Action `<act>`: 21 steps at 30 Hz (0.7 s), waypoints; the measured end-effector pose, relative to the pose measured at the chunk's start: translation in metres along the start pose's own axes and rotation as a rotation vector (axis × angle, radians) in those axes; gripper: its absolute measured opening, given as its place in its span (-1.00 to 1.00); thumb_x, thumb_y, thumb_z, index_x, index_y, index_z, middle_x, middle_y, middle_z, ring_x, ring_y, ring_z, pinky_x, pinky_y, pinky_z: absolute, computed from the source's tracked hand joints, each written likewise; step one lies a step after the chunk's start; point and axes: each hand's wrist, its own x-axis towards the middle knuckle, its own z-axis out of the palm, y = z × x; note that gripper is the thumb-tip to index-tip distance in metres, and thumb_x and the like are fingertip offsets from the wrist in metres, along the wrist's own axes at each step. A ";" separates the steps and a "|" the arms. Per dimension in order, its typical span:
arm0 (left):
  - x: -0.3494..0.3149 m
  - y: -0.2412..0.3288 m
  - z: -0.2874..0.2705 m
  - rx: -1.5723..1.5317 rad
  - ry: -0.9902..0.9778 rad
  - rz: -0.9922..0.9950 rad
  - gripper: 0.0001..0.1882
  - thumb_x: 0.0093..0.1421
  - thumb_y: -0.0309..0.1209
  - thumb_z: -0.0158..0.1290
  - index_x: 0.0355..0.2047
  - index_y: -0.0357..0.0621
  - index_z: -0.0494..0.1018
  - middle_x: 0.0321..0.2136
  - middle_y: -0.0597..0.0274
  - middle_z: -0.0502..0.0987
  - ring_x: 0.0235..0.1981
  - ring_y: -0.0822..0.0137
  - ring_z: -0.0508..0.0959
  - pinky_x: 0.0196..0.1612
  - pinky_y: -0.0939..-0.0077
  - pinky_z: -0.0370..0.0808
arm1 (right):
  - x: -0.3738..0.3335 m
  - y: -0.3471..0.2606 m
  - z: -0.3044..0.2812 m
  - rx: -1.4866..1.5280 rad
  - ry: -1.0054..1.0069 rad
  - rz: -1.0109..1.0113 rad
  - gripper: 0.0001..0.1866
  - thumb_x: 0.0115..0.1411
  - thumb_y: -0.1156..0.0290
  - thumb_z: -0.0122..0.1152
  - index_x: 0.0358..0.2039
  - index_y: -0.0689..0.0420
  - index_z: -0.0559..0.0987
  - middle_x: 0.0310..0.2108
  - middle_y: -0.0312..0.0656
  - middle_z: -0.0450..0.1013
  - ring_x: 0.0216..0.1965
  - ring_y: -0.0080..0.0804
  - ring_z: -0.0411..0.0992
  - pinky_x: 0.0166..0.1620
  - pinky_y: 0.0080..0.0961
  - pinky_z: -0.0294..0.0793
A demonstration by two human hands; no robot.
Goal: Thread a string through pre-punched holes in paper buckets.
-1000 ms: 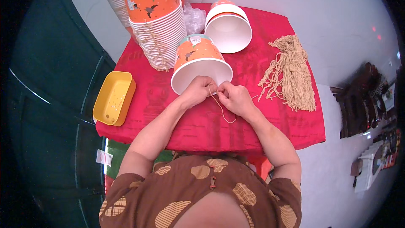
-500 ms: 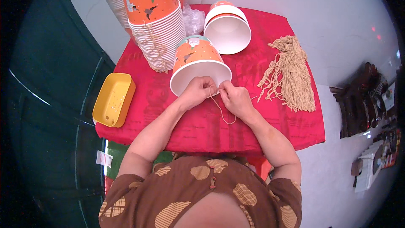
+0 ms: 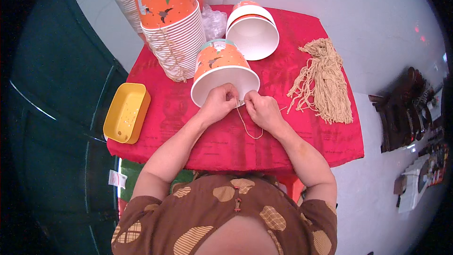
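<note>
An orange and green paper bucket (image 3: pixel 221 60) lies on its side, its white open mouth facing me. At the lower rim, my left hand (image 3: pixel 220 101) pinches a thin beige string (image 3: pixel 244 123), which loops down over the red cloth. Just to the right, my right hand (image 3: pixel 262 109) is closed in a pinch by the same rim. A short string end sticks out past its far side. Between the fingertips is a small spot on the rim, too tiny to make out.
A tall stack of nested paper buckets (image 3: pixel 174 42) stands at the back left, with more white-mouthed buckets (image 3: pixel 253 38) lying behind. Clear plastic (image 3: pixel 213 22) sits between them. A yellow tray (image 3: pixel 127 113) holding tiny pieces is at left; a bundle of beige strings (image 3: pixel 325 82) lies at right.
Both hands stay at the bucket's rim in nearly the same pinch. Only slight finger movement shows, and the whole view has shifted a little.
</note>
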 end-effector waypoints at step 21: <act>0.000 -0.007 0.001 -0.185 -0.170 -0.115 -0.95 0.11 -0.57 0.14 -0.46 -0.26 0.48 -0.53 0.33 0.51 -0.47 0.56 0.44 -0.44 0.61 0.41 | 0.001 -0.007 0.004 0.199 -0.016 0.163 -0.90 0.14 0.40 0.14 -0.39 0.15 0.52 -0.59 0.07 0.47 -0.50 0.07 0.50 -0.46 -0.08 0.47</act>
